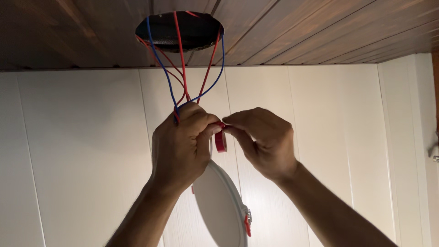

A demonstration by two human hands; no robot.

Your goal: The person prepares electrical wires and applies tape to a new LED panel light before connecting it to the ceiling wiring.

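Red and blue wires (176, 77) hang from a round hole (179, 29) in the dark wooden ceiling. My left hand (180, 146) grips the bundle of wires at their lower ends. Close beside it, my right hand (265, 139) pinches a small roll of red tape (221, 139), and the tape end runs to the wires between my two thumbs. Below my hands a round white ceiling lamp (224, 206) hangs tilted, with a metal spring clip and a red piece (248, 222) on its edge.
White panelled wall (82, 151) fills the background below the ceiling line. A small metal fitting (434, 153) shows at the right edge of the wall.
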